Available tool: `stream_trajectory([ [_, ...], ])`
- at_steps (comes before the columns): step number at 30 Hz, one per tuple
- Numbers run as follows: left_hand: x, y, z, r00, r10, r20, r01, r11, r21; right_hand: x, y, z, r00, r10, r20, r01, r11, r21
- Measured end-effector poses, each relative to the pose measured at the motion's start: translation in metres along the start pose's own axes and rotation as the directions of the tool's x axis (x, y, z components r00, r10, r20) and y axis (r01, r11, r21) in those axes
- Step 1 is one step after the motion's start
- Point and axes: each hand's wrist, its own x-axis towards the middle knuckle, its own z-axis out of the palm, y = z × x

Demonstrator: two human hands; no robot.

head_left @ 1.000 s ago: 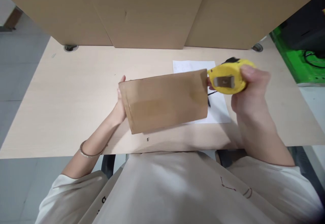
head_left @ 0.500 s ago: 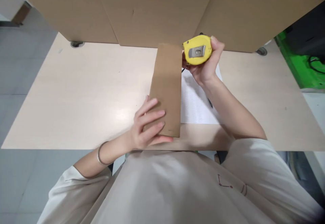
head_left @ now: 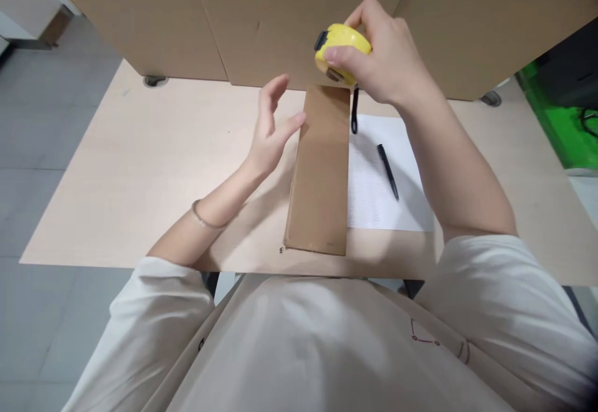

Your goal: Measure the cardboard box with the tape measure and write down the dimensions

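A long, narrow cardboard box point(head_left: 322, 175) lies on the light wooden table point(head_left: 187, 138), pointing away from me. Above its far end my right hand point(head_left: 378, 53) grips a yellow tape measure point(head_left: 343, 44), whose black wrist strap point(head_left: 354, 110) dangles down. No blade shows pulled out of the tape. My left hand point(head_left: 271, 128) is at the box's left side near the far end, with thumb and fingers apart. The thumb tip is at the box's upper left edge; whether it touches I cannot tell.
Under the right forearm, a printed paper sheet point(head_left: 374, 212) lies beside the box with a black pen point(head_left: 388, 172) on it. Large cardboard boxes point(head_left: 299, 25) stand along the table's back. A green surface point(head_left: 555, 131) with dark equipment is at the far right.
My left hand has let go of the box's near end and moved to its far left side. The tape measure has risen, turned and shifted slightly left in my right hand.
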Motion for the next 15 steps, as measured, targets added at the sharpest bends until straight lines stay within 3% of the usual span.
stream_trajectory([
  [3,0.029,-0.036,0.024,0.961,-0.276,0.015,0.276,0.95,-0.146,0.007,-0.001,0.0,0.998,0.007,0.066,-0.016,0.99,0.137],
  [5,0.031,-0.037,0.042,0.945,-0.325,0.048,0.327,0.92,-0.216,0.009,0.001,0.0,0.984,-0.006,0.179,-0.056,0.94,0.337],
  [7,0.026,-0.026,0.057,0.953,-0.29,0.081,0.301,0.91,-0.285,0.009,0.001,-0.001,0.95,-0.056,0.309,-0.098,0.882,0.462],
  [11,0.018,0.001,0.075,0.982,-0.161,0.094,0.186,0.894,-0.408,0.009,-0.01,0.0,0.893,-0.1,0.439,-0.121,0.886,0.447],
  [15,0.017,-0.003,0.078,0.983,-0.182,0.035,0.182,0.906,-0.382,0.013,-0.023,0.0,0.883,-0.055,0.466,-0.117,0.936,0.333],
])
